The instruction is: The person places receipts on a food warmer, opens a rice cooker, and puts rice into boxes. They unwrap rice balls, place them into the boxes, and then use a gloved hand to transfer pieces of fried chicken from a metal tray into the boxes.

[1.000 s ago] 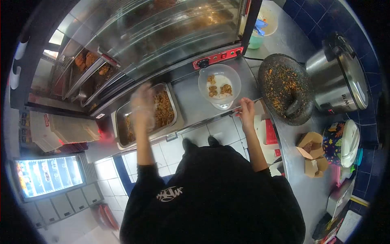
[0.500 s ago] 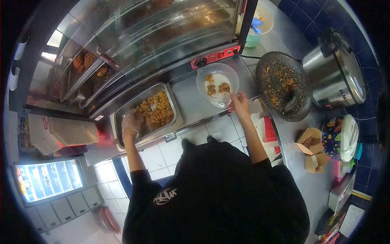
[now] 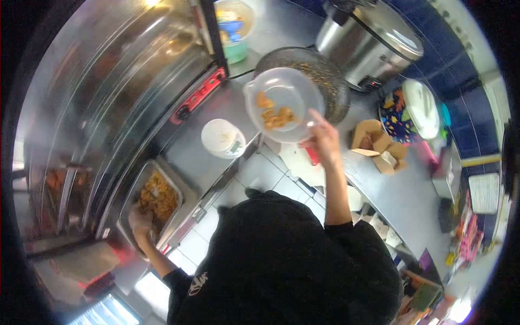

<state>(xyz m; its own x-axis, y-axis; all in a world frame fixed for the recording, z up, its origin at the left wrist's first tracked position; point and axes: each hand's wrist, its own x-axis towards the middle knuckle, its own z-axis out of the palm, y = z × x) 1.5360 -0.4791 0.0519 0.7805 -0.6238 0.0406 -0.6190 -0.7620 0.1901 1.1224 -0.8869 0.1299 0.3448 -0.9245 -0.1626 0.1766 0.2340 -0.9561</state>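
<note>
My right hand [image 3: 323, 135] grips the rim of a clear plastic bowl [image 3: 295, 86], which is tilted and holds several pieces of browned fried food [image 3: 277, 117] on one side. The bowl is held up in front of a dark stone mortar [image 3: 336, 89], hiding part of it. A white kitchen scale [image 3: 221, 136] with a small display stands on the steel counter, apart from the bowl. My left hand [image 3: 140, 221], in a clear glove, is at the near left end of a metal tray [image 3: 179, 185] of browned fried pieces [image 3: 158, 196]. Its fingers are blurred.
A glass-fronted food warmer [image 3: 135, 81] borders the tray. Beyond the mortar is a steel rice cooker [image 3: 368, 43]. On the right counter stand open cardboard boxes [image 3: 376, 145] and a patterned tub with a white lid [image 3: 409, 114]. A green container [image 3: 235, 51] sits at the back.
My right hand has lifted the bowl off the scale and carried it right toward the mortar. The view has turned to the right. My left hand stays at the tray.
</note>
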